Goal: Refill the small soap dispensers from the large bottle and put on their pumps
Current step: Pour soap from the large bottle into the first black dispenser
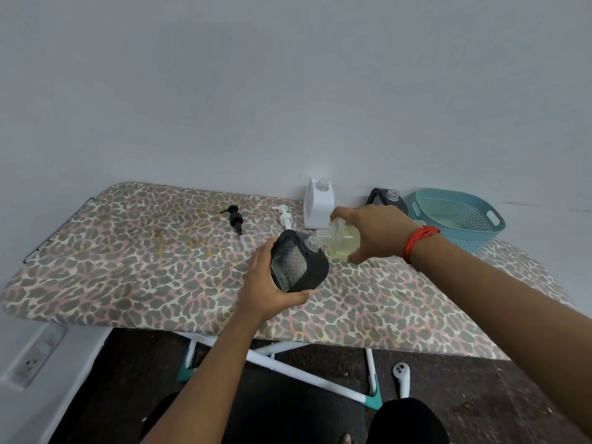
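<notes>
My left hand (267, 283) grips a black-framed clear dispenser (298, 262), tilted above the leopard-print board (128, 267). My right hand (374, 233) holds a clear bottle of yellowish soap (341, 240) tipped on its side, its neck touching the dispenser's open mouth. A white dispenser (318, 203) and another black dispenser (386, 200) stand uncapped by the wall. A black pump (236, 219) and a white pump (285, 216) lie on the board behind the held dispenser.
A teal perforated basket (458, 216) sits at the board's far right end. Below the board are its white crossed legs (288, 363), a white controller (402, 379) on the dark floor and a wall socket (32, 360) at the left.
</notes>
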